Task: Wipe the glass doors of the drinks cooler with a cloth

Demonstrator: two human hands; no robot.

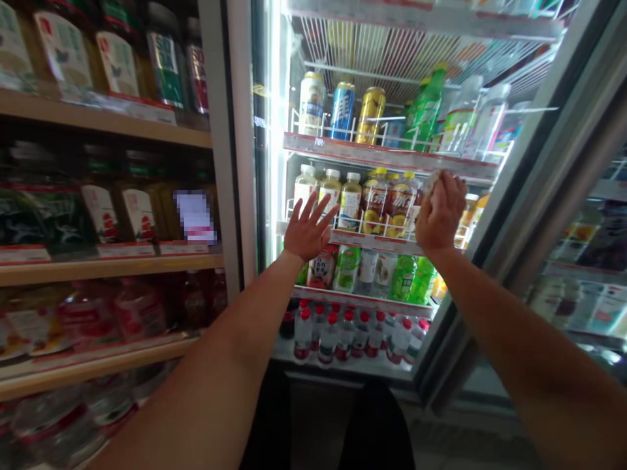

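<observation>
My left hand (309,228) is open, its fingers spread in front of the pale-yellow bottles (350,202) with white caps on the middle fridge shelf. I cannot tell whether it touches them. At the right of that shelf, my right hand (443,212) is closed, fingers curled, with a small pale patch (431,181) showing at the fingertips. What it holds is mostly hidden by the hand and blurred. Just left of it stand brown tea bottles (376,202) with yellow caps, behind a white wire rail. Orange-capped bottles (471,205) show to its right.
Cans (369,114) and a green bottle (430,108) stand one shelf up. Below are green drinks (404,277) and red-capped water bottles (345,336). The fridge door frame (494,261) borders the right. Wooden shelves (112,264) with bottles stand at left.
</observation>
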